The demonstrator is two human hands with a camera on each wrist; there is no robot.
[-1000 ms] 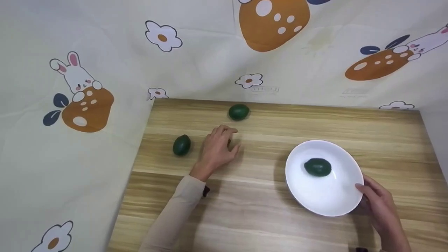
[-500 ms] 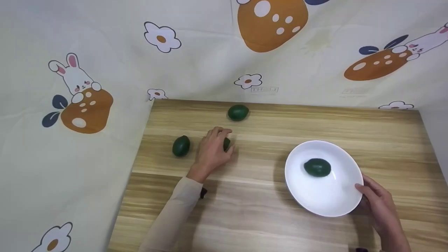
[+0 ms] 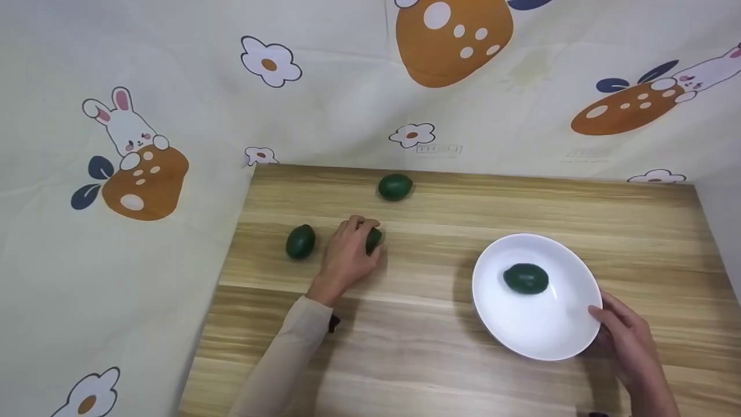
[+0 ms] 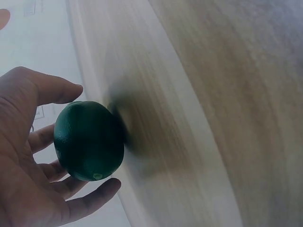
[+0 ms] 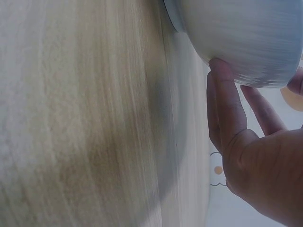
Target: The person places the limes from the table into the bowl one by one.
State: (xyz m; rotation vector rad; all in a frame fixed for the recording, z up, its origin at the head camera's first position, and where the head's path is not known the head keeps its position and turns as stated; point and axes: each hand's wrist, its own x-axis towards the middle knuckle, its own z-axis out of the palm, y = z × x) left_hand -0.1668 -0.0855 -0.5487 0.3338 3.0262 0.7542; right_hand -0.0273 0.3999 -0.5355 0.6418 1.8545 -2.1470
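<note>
Fruit (dk grn) btwn L fingers.

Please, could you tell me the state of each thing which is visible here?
White bowl: open side up, rim gripped
Bowl fruit: lying inside
Leftmost fruit: lying free on the table
Farthest fruit: lying free
Middle fruit: encircled, whether lifted unclear
Left hand: curled round middle fruit
Right hand: gripping bowl
Printed backdrop: creased

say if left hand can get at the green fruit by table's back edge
Probably yes: nothing stands between the left hand and the back fruit, though that hand curls around a nearer fruit.
</note>
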